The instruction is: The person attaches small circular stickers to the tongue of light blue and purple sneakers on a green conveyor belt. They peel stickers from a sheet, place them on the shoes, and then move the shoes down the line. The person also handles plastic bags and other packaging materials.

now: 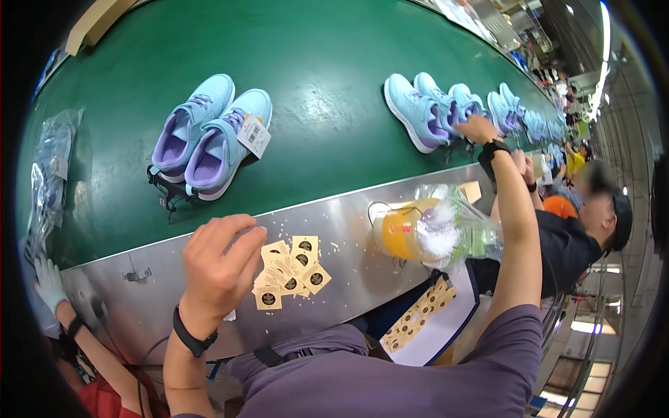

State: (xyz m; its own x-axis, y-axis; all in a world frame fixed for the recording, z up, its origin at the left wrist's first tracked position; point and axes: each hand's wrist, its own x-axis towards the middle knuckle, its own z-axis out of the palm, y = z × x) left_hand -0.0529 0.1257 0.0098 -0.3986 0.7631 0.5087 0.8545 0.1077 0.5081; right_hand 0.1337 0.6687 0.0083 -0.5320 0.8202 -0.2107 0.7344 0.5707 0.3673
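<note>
My left hand [219,261] hovers with bent fingers over the steel ledge [348,216], right beside a small pile of tan square tags [289,272]. Its fingertips are bunched and turned away, so I cannot tell whether they hold anything. My right hand [477,129] reaches far out to the green conveyor belt [313,90] and grips the heel of a light blue and purple shoe [418,111], one of a pair. Another pair of the same shoes [209,136], with a white hang tag, lies on the belt above my left hand.
Several more blue shoes [519,115] line the belt to the far right. A clear plastic bag with something yellow inside [425,233] and a white sheet of tags [425,320] sit at the right. A co-worker [578,237] stands at right; a gloved hand [49,282] and plastic bags [49,174] are at left.
</note>
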